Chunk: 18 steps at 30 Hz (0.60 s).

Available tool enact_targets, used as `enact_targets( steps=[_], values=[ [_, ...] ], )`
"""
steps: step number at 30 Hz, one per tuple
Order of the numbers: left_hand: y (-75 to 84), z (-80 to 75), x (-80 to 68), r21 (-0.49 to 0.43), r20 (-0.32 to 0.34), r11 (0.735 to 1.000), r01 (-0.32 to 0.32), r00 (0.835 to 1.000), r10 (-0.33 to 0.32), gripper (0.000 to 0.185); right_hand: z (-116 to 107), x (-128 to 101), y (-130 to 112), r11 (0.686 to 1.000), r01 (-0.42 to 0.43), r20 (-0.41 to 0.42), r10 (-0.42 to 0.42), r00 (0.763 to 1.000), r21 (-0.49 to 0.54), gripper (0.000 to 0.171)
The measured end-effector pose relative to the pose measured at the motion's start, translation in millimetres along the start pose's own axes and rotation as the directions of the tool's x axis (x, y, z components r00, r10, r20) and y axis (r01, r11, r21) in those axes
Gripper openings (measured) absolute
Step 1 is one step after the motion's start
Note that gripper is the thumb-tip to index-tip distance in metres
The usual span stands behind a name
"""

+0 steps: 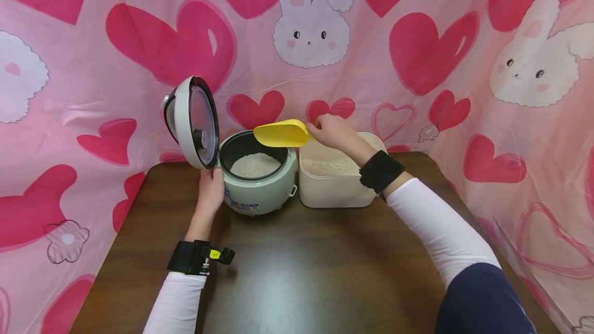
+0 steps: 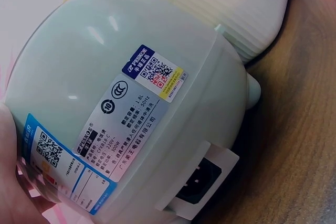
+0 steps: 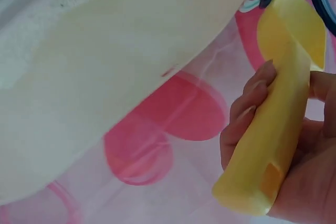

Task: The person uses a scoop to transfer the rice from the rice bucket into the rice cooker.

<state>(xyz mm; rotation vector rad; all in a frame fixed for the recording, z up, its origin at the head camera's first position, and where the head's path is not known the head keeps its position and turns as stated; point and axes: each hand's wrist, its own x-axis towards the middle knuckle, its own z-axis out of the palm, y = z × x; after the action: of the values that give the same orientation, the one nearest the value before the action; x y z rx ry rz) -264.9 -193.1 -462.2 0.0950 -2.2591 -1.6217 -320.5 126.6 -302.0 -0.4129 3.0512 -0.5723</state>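
A pale green rice cooker [image 1: 260,195] stands with its lid [image 1: 197,122] raised to the left and white rice [image 1: 256,165] in its dark inner pot. My left hand [image 1: 212,192] grips the cooker's left side, just beneath the raised lid. In the left wrist view, that hand [image 2: 18,182] lies at the labelled back of the cooker, its fingers partly hidden. My right hand [image 1: 335,132] holds a yellow scoop [image 1: 280,134] by its handle, fingers wrapped round it in the right wrist view. The scoop's bowl is above the right rim of the pot.
Right of the cooker is a cream-coloured bin [image 1: 336,193] with more rice [image 1: 329,167] inside, partly behind my right forearm. Both stand towards the back of a dark wooden table [image 1: 297,272]. A pink curtain [image 1: 260,55] with hearts and rabbits surrounds the table's back and sides.
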Motion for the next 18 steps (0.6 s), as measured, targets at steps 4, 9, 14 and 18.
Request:
enact_targets(
  steps=[4,9,14,18],
  values=[
    [1.4,0.8,-0.1,-0.005,0.002,1.000,0.004,1.000,-0.004,0.051,-4,-5,21,0.991,-0.015,0.085,0.003,0.996,0.133,0.043],
    [1.7,1.6,-1.2,-0.010,0.008,1.000,0.009,1.000,-0.009,0.053,-9,-16,48,0.975,-0.032,0.102,0.010,0.995,0.218,0.045],
    [-0.8,1.3,-0.5,-0.013,0.011,1.000,0.007,1.000,-0.007,0.052,-13,-32,78,0.974,-0.080,0.119,0.056,0.991,0.211,0.044],
    [-1.4,1.1,0.5,-0.011,0.003,1.000,0.004,1.000,-0.004,0.051,-19,-45,97,0.981,-0.148,0.146,0.129,0.981,0.124,0.050]
  ],
)
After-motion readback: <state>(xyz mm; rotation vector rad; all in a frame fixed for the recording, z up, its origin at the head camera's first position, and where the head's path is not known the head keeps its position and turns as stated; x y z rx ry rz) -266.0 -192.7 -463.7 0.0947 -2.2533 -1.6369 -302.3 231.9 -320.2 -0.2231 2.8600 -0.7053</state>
